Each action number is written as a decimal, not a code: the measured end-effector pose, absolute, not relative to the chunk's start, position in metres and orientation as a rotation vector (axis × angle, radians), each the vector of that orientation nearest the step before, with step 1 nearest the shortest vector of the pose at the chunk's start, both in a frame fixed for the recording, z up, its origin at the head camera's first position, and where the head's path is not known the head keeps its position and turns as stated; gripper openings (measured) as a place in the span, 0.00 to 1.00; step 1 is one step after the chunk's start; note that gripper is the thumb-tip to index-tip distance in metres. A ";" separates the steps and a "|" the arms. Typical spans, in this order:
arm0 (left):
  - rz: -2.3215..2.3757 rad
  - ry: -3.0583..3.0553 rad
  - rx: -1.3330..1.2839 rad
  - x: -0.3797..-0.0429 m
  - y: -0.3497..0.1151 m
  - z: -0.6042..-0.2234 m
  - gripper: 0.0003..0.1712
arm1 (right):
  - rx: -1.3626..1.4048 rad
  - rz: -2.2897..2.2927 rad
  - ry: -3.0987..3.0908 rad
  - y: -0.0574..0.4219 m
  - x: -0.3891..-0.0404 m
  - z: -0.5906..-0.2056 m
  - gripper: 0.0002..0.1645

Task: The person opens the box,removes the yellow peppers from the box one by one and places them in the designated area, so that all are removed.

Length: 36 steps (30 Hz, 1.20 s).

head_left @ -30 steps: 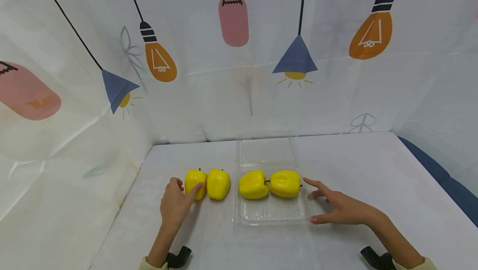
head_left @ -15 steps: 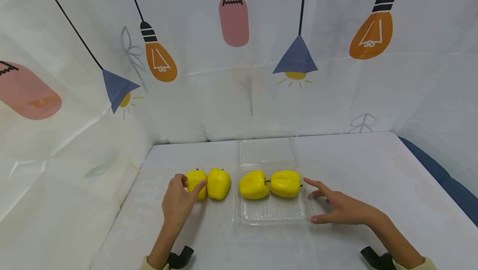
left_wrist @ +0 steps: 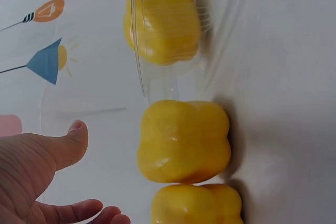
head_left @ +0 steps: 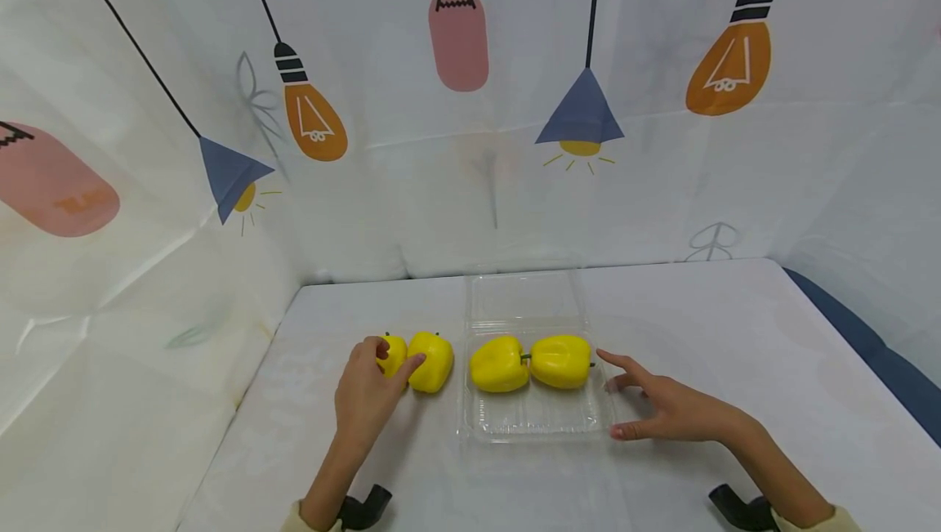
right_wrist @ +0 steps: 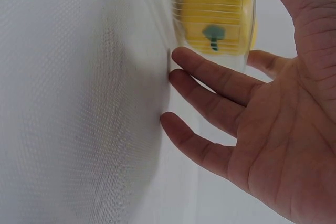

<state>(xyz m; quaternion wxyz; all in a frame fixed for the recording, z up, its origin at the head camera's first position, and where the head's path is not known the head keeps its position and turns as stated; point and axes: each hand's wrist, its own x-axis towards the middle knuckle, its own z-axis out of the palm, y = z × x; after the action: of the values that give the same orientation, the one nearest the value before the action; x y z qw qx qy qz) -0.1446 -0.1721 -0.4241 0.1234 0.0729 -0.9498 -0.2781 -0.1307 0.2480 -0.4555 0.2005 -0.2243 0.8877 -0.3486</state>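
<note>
Two yellow bell peppers lie side by side left of a clear plastic clamshell box [head_left: 532, 419]. My left hand [head_left: 367, 393] hovers over them, covering part of the outer pepper [head_left: 394, 354]; the inner pepper [head_left: 434, 362] shows beyond my thumb. In the left wrist view the thumb and fingers [left_wrist: 79, 211] are spread and apart from both peppers. Inside the box, two more yellow bell peppers, a left one [head_left: 498, 364] and a right one [head_left: 561, 361], lie on their sides. My right hand [head_left: 665, 409] rests at the box's right side, fingers spread, holding nothing.
The box's lid [head_left: 525, 297] lies folded back toward the rear of the white-covered table [head_left: 698, 319]. A white cloth [head_left: 412, 205] printed with lamps hangs behind and at the left. Dark blue fabric [head_left: 853, 328] shows past the table's right edge.
My left hand has moved right, from the outer pepper toward the inner one. The outer pepper appears let go where it lies. My right hand and the box have stayed put.
</note>
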 end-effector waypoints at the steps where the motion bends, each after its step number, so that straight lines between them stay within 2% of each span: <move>1: -0.808 -2.771 0.200 -0.145 -0.170 -0.424 0.35 | -0.625 -0.971 2.483 0.248 -0.131 -0.456 0.60; 15: -0.865 -2.743 -0.027 -0.145 -0.143 -0.424 0.32 | -0.643 -0.972 2.488 0.248 -0.131 -0.455 0.59; 25: -0.807 -2.743 -0.212 -0.144 -0.130 -0.429 0.35 | -0.598 -0.966 2.490 0.247 -0.130 -0.458 0.60; 36: -0.835 -2.763 -0.378 -0.148 -0.122 -0.427 0.31 | -0.594 -0.971 2.490 0.247 -0.130 -0.459 0.60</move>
<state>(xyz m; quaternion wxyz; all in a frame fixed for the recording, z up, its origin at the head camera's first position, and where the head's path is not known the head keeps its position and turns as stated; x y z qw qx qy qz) -0.1476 -0.1218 -0.4274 0.1148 -0.1288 -0.9429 -0.2850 -0.1300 0.2469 -0.4592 0.2006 -0.2127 0.8910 -0.3474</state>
